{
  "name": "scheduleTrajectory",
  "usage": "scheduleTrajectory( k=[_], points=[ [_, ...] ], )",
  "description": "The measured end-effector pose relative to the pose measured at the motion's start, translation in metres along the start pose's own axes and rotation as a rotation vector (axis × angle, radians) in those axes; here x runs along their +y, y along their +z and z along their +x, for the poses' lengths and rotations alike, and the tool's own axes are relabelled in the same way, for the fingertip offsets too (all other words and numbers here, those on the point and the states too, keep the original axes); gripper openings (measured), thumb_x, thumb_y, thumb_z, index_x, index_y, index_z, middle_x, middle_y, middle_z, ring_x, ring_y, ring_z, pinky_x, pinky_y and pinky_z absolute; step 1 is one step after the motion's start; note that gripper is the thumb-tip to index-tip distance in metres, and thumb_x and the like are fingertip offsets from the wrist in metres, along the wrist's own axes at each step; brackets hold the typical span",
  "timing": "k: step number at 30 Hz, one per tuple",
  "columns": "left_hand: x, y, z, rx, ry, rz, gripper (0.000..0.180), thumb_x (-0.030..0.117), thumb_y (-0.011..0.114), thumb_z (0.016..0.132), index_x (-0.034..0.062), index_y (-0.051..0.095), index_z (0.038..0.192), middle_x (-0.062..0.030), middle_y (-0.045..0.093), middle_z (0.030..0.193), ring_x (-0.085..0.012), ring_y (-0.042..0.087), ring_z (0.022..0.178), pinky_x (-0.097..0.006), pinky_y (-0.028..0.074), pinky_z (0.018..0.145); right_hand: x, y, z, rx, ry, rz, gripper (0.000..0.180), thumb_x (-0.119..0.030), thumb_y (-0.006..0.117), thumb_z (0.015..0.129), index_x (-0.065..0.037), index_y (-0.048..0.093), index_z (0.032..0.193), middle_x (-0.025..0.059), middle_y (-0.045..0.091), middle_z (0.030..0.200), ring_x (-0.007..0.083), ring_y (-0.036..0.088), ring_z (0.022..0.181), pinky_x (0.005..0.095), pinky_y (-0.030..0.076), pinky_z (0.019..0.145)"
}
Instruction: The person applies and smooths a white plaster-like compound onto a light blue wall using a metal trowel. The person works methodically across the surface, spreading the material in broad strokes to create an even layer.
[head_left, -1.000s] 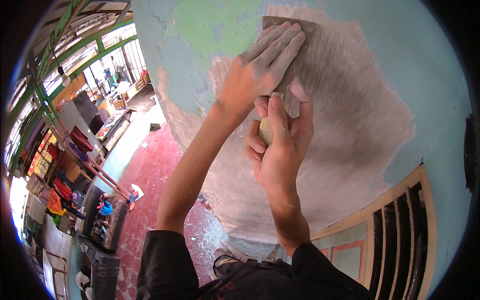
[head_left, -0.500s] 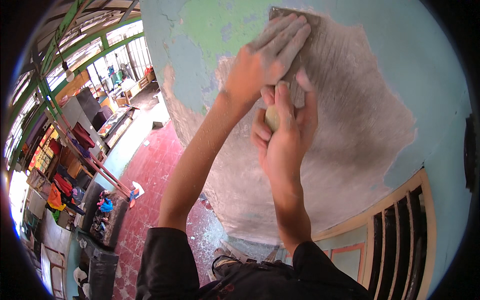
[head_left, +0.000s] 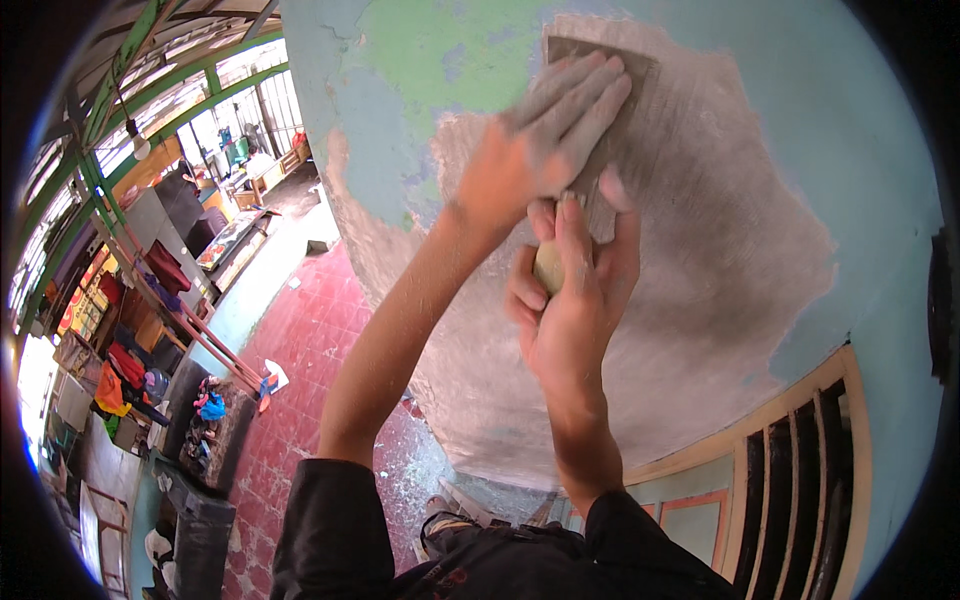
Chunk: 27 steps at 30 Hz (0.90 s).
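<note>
gripping handle (head_left: 548, 268) in right hand (head_left: 576, 315), scraper blade (head_left: 640, 77) under left hand (head_left: 543, 140)

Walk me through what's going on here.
A person in a black short-sleeved top is holding a wide, flat, grey-brown scraper up at a wall. The right hand grips its pale yellow, rounded handle, while the dust-coated left hand lies over the blade, fingers extended. The blade appears to rest against a large, bare, grey-brown patch, bordered by light blue paint and pale green paint.
</note>
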<state>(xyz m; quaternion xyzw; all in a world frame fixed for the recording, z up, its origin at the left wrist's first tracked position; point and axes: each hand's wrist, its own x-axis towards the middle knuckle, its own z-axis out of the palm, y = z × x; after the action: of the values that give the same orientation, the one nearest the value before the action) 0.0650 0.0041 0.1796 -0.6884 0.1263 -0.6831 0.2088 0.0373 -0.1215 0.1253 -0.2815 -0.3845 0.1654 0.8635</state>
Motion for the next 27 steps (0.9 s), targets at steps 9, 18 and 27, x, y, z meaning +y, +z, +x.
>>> scheduleTrajectory(
  k=[9,18,27],
  points=[
    [-0.002,-0.004,0.004,0.012,-0.054,-0.035,0.043,0.014,0.064,0.081,0.0065,0.063,0.123,-0.0082,0.066,0.123,-0.0274,0.062,0.117,-0.035,0.056,0.090,-0.002,0.003,0.003,-0.041,-0.022,-0.030,0.041,-0.020,0.051,0.100,-0.016,0.036,0.138,0.0053,0.050,0.086,0.0049,0.035,0.043,0.0197,0.021,0.034],
    [-0.007,-0.009,0.012,-0.015,-0.037,-0.017,0.045,0.013,0.065,0.080,0.0070,0.063,0.124,-0.0081,0.065,0.125,-0.0268,0.060,0.119,-0.034,0.056,0.091,-0.010,0.013,0.011,-0.036,-0.022,-0.016,0.040,-0.024,0.051,0.101,-0.008,0.033,0.133,0.0033,0.050,0.081,0.0045,0.037,0.041,0.0220,0.020,0.034],
    [-0.010,-0.005,0.008,-0.044,-0.020,-0.022,0.051,0.013,0.067,0.078,0.0035,0.058,0.128,-0.0104,0.062,0.129,-0.0270,0.057,0.123,-0.035,0.054,0.096,-0.008,0.016,0.010,0.009,-0.017,-0.042,0.048,-0.028,0.052,0.100,-0.009,0.029,0.138,0.0041,0.050,0.082,0.0048,0.037,0.043,0.0215,0.022,0.035]
  ],
)
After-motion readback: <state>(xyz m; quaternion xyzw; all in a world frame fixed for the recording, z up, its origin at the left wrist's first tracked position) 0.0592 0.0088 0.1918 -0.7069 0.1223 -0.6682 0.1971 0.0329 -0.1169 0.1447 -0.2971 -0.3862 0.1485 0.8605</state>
